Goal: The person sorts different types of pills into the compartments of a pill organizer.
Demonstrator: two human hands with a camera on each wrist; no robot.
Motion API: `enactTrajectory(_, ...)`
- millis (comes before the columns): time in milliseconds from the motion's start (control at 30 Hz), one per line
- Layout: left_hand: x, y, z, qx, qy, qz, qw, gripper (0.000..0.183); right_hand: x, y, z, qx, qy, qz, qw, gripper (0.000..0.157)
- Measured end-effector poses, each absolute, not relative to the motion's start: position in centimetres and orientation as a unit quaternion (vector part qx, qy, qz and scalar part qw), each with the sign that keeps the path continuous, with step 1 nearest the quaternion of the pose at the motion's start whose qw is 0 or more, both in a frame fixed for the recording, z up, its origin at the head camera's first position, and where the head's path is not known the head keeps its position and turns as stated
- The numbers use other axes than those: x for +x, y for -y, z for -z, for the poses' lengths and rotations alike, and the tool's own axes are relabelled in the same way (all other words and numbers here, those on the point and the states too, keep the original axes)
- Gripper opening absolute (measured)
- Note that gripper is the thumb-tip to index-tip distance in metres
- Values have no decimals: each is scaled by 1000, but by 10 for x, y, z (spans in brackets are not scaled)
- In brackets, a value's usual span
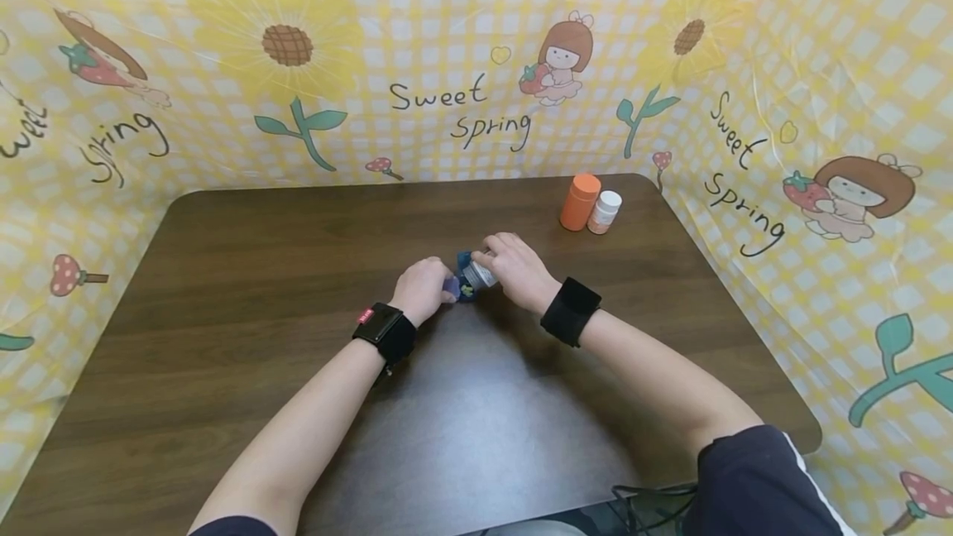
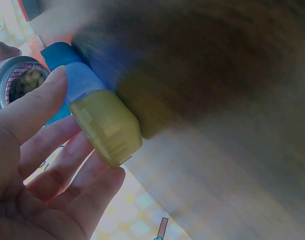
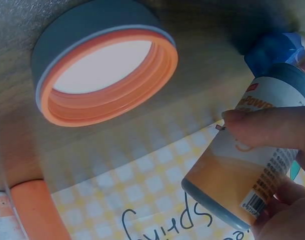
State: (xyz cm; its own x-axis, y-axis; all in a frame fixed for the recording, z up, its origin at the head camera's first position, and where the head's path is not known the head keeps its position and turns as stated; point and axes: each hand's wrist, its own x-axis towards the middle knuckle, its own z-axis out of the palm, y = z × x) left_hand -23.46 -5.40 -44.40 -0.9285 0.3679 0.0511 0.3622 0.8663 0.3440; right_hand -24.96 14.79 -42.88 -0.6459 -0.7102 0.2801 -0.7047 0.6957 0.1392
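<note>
My left hand pinches a pill box with teal, blue and yellow compartments, thumb on one side and fingers beneath. Tilted toward that box is an uncapped pill bottle, white and orange with a grey rim and base, gripped by my right hand. Pills show inside the bottle's mouth in the left wrist view. A dark cap with an orange inside lies on the table near my right wrist, its opening up; the head view hides it. Fingers cover part of the box.
Toward the back right of the brown wooden table stand an orange bottle and a smaller white-capped bottle, side by side. A yellow checked cloth hangs around the table. Cables are by the front edge.
</note>
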Motion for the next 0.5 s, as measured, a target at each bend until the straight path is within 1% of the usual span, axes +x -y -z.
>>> enactTrajectory(200, -234, 54, 444, 190, -966, -173, 8, 23, -251, -148, 427, 380, 910, 6, 165, 53)
enactTrajectory(500, -235, 54, 444, 192, -965, -178, 3, 25, -250, -145, 431, 397, 903, 19, 164, 48)
